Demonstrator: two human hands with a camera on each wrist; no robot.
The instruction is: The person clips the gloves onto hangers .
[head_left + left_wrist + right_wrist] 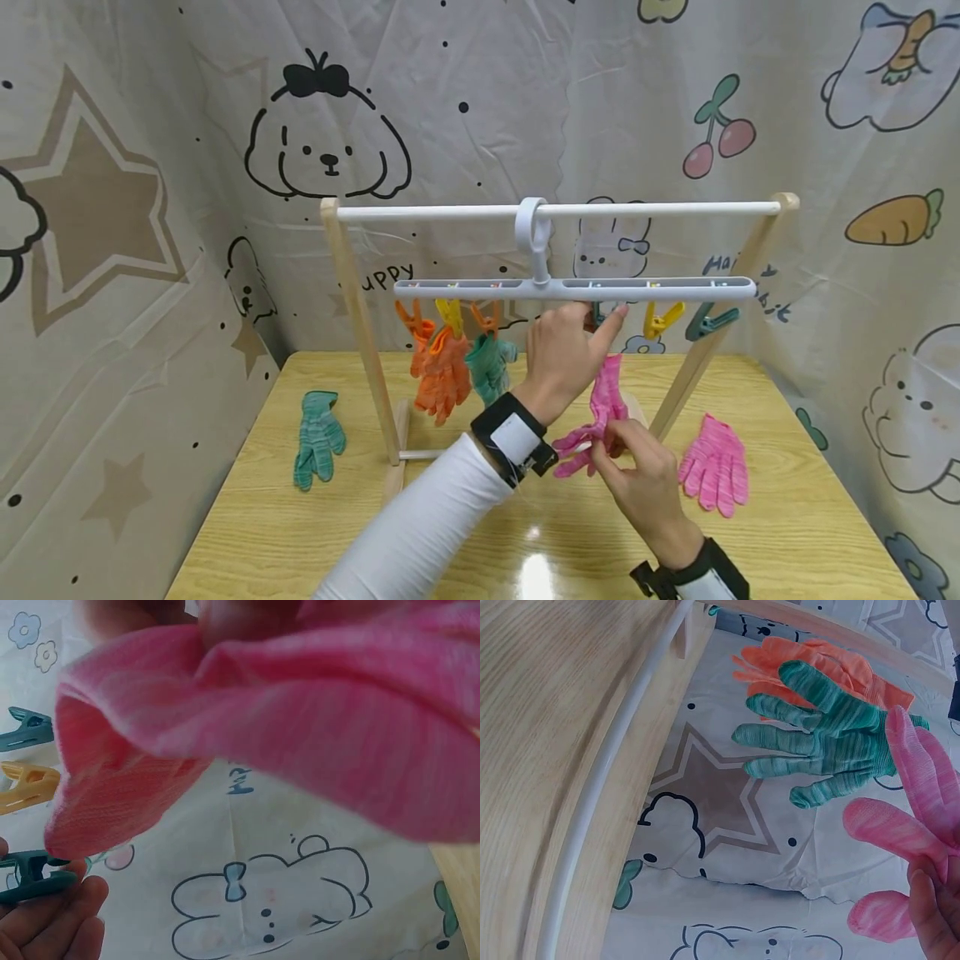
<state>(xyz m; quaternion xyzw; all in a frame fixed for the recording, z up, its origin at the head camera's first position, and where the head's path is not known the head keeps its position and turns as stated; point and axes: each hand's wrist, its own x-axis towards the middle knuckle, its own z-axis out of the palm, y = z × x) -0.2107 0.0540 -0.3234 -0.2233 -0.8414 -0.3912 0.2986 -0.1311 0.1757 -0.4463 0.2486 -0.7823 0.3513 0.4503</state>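
Observation:
My left hand [562, 358] reaches up under the hanger bar and pinches a dark teal clothespin [34, 876]. Below it a pink knit glove [607, 392] hangs cuff up, fingers down. My right hand [648, 483] pinches this glove low down, near its fingers. In the left wrist view the open cuff [90, 742] comes close to the clothespin; whether the clothespin's jaws hold it I cannot tell. The right wrist view shows the glove's fingers [892, 825] spread above my right thumb.
The grey hanger [465, 289] hangs from a white rod [660, 209] on a wooden rack. Clothespins hold orange gloves [444, 375] and a green glove [489, 367]. Yellow [663, 318] and teal [710, 322] clothespins hang right. Another green glove [318, 437] and pink glove [716, 467] lie on the table.

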